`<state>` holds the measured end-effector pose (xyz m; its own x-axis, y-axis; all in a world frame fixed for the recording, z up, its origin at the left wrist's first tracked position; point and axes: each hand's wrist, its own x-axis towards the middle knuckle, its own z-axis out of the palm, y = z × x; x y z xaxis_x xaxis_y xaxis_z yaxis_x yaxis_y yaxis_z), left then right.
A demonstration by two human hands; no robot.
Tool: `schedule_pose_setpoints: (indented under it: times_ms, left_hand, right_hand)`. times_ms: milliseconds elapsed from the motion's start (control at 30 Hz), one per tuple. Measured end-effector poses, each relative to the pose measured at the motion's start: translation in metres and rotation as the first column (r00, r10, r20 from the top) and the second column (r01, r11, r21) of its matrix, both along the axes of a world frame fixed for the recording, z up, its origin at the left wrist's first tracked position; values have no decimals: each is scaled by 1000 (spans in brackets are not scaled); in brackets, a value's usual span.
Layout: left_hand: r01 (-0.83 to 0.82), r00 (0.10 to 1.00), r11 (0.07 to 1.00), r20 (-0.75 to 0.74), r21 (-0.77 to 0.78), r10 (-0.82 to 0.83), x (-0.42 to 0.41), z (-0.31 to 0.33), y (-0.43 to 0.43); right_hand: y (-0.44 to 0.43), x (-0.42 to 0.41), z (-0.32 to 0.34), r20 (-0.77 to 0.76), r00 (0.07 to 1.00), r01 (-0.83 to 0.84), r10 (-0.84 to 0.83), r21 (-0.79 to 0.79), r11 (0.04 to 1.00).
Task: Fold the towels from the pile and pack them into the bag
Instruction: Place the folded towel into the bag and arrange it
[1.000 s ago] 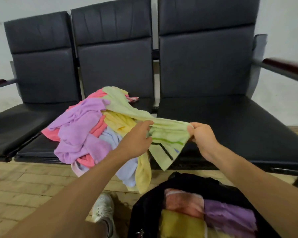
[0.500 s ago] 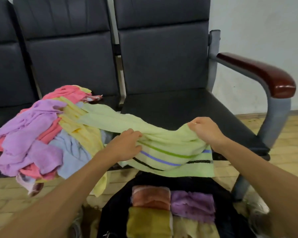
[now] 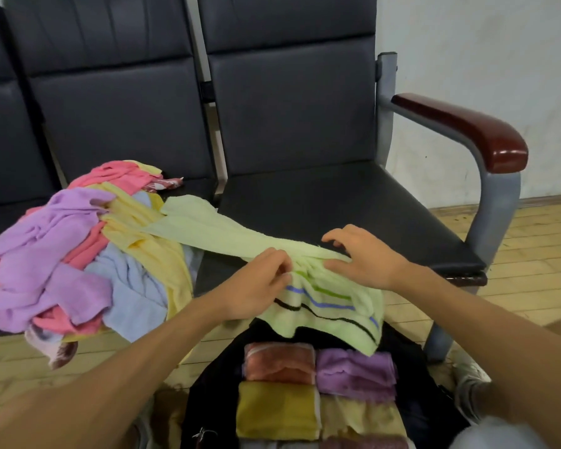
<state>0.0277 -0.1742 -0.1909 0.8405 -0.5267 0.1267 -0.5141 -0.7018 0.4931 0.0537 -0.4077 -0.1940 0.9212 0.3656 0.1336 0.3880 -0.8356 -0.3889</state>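
Observation:
A light green towel (image 3: 227, 231) with green, blue and black stripes stretches from the pile across the front of the right black seat (image 3: 353, 205), its striped end hanging over the edge. My left hand (image 3: 256, 286) pinches the towel near the stripes. My right hand (image 3: 366, 257) lies on it with fingers spread, pressing it onto the seat. The pile (image 3: 78, 254) of purple, pink, yellow and blue towels sits on the middle seat. Below, the open black bag (image 3: 214, 377) holds folded orange, purple and yellow towels.
A row of black padded chairs (image 3: 117, 102) stands against a white wall. The right chair has a grey metal arm with a dark red armrest (image 3: 467, 131). Light wooden floor (image 3: 538, 254) lies on the right. My shoes show beside the bag.
The view has shifted right and closer. My hands have brought the green towel down onto the right seat; my right hand has let go of its corner and now rests flat on it.

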Motion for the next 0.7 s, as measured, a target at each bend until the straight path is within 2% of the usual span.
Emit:
schedule_pose_setpoints:
  times_ms: [100, 200, 333, 400, 433, 500, 533, 600, 700]
  left_hand:
    - [92, 996, 996, -21, -7, -92, -14, -6, -2]
    - [127, 991, 992, -45, 21, -126, -22, -8, 3]
    - [111, 990, 989, -98, 96, -102, -25, -9, 13]
    - [103, 988, 986, -128, 130, -86, -25, -8, 16]
    - [98, 988, 986, -134, 136, -80, -25, -7, 17]
    - [90, 990, 984, -118, 153, -72, -23, -6, 20]
    - [88, 993, 983, -91, 163, -74, -20, -7, 22]
    - [58, 998, 986, -33, 159, -54, -12, -11, 26]
    - [-59, 998, 987, 43, 148, 53, -1, -14, 33]
  right_hand:
    - [19, -5, -4, 73, 989, -125, 132, -91, 988]
    - [31, -6, -3, 109, 982, -139, 151, -112, 984]
    - [32, -2, 3, 79, 987, -144, 141, 32, 989]
    - [30, 3, 10, 23, 1000, -25, 20, 235, 972]
    - [28, 4, 14, -34, 997, 78, -71, 401, 913]
    - [20, 9, 23, -200, 956, 293, -217, 709, 641]
    - [14, 11, 25, -262, 925, 373, -275, 764, 527]
    - [6, 10, 23, -358, 871, 482, -338, 755, 445]
    - [5, 3, 16, -506, 809, 587, -299, 713, 382]
